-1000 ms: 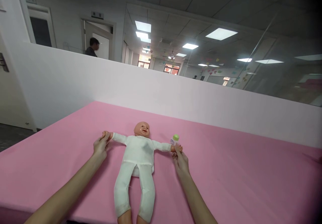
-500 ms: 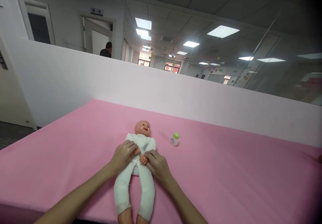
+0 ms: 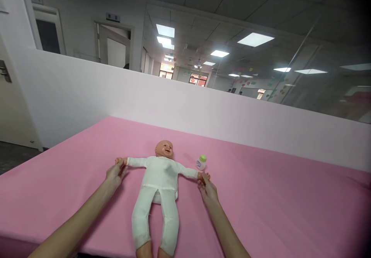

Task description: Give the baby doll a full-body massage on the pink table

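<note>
A baby doll (image 3: 159, 184) in a white suit lies on its back on the pink table (image 3: 261, 211), head away from me, arms spread out to both sides. My left hand (image 3: 115, 174) grips the doll's hand on the left side. My right hand (image 3: 206, 186) grips the doll's other hand on the right. A small white bottle with a green cap (image 3: 201, 162) stands on the pink surface just beyond my right hand.
A white partition wall (image 3: 185, 107) runs along the table's far edge. Beyond it lies an office room with ceiling lights, a doorway (image 3: 114, 49) and glass walls. Dark floor shows at the far left (image 3: 14, 155).
Half a second ago both hands held the doll's hands together over its chest. They have since pulled its arms out wide. The person seen by the doorway has gone from view.
</note>
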A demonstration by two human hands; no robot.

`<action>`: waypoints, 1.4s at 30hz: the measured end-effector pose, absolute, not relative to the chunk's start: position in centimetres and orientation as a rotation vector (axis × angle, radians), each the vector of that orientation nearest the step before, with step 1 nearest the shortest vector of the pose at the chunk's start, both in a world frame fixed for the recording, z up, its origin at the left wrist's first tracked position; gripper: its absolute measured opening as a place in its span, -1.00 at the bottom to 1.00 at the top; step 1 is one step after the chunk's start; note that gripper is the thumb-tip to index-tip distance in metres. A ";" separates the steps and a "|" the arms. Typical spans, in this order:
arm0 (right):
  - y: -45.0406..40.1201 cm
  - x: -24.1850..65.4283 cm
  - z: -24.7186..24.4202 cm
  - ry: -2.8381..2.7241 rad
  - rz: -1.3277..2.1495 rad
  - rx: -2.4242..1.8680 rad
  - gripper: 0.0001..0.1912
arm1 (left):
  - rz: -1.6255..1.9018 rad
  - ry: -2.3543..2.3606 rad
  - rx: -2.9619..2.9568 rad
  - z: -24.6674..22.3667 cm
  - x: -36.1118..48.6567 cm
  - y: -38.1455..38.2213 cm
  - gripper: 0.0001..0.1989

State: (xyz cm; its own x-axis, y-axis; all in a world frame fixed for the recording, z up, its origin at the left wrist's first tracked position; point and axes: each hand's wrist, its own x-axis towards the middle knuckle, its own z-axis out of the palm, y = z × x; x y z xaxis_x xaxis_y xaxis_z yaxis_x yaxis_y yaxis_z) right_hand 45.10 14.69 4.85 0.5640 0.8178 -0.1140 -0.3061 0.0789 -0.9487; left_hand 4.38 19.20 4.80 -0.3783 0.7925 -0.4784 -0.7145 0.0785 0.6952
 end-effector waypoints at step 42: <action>15.0 45.4 5.2 -0.429 0.886 -1.168 -0.62 | 1.715 1.244 0.243 4.8 4.8 19.6 -0.90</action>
State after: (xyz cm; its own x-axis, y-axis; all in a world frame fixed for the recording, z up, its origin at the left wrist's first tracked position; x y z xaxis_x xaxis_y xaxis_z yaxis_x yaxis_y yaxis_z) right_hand 45.39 14.99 5.23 0.6028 0.7848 -0.1439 -0.3740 0.1187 -0.9198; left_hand 4.76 19.59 4.81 -0.5125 0.7826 -0.3534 -0.5791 -0.0110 0.8152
